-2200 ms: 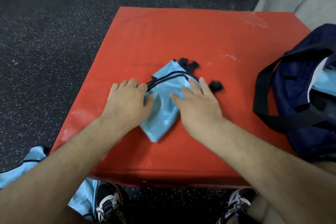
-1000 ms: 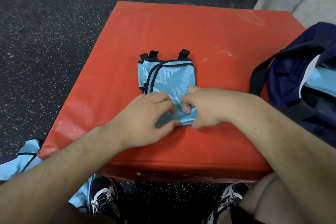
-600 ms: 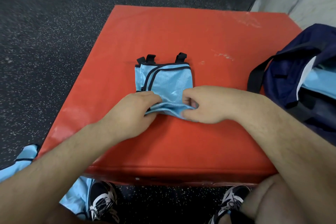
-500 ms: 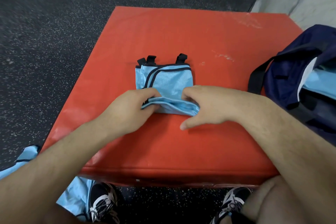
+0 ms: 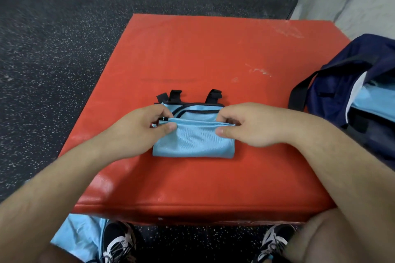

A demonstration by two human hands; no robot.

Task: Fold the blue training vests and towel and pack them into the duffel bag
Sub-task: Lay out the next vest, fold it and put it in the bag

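Vest: We saw a light blue training vest (image 5: 192, 143), folded small, lying mid-frame on a red padded box (image 5: 192, 53), with black straps poking out of its far edge.
Left hand: Our left hand (image 5: 136, 132) pinched the left end of the vest's turned-over upper edge between thumb and fingers.
Right hand: Our right hand (image 5: 250, 126) pinched the right end of that same edge.
Duffel bag: A navy duffel bag (image 5: 333, 83) sat open at the right edge of the frame, with pale blue cloth (image 5: 374, 100) showing inside.
Floor: More blue fabric (image 5: 79, 239) lay at the lower left, beside our shoe (image 5: 118, 243).
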